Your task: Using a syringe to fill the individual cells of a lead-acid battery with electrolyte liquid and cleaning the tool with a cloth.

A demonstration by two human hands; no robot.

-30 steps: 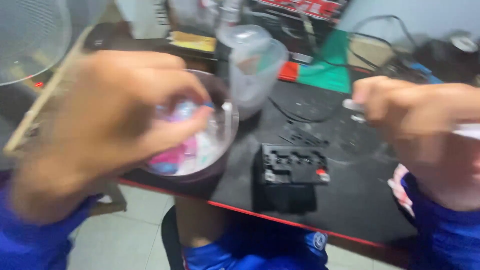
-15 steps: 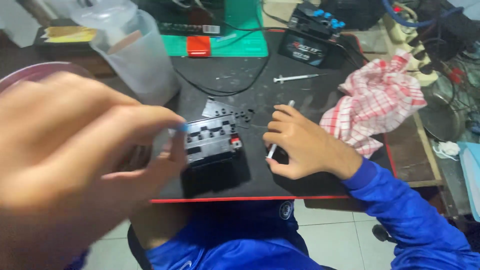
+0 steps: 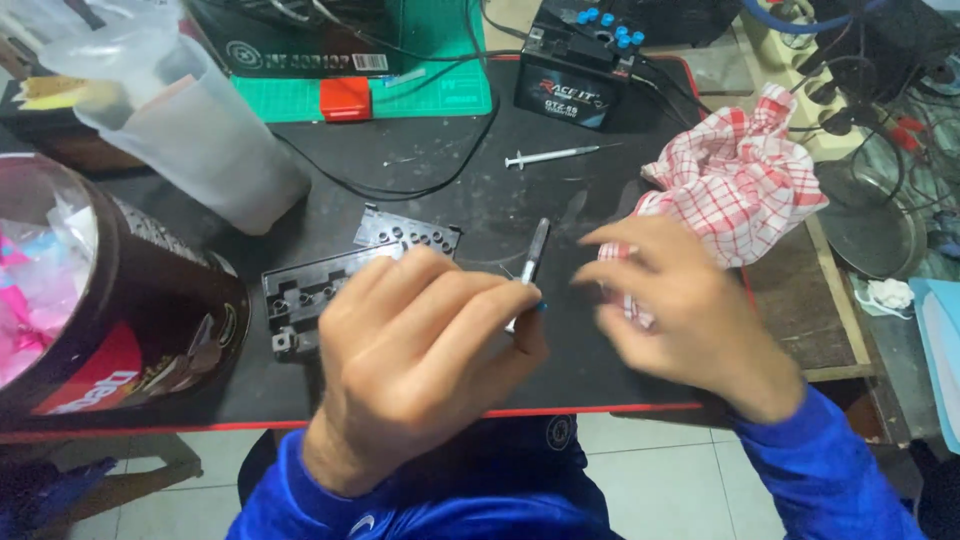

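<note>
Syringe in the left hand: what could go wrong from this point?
1. The left hand pinches the syringe only at the fingertips, so it may slip onto the black plastic cover below.
2. The right hand is motion-blurred close to the syringe tip and could get pricked if a needle is fitted; that cannot be told.
3. The brown jar sits near the desk edge beside the left forearm and could be knocked off.

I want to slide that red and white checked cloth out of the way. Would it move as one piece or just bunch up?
The checked cloth lies crumpled in soft folds, so it is probably floppy and would bunch rather than slide whole. It looks thin, likely light for its size. Its edge drapes beside the right hand, so lifting it should be easier than pushing.
</note>
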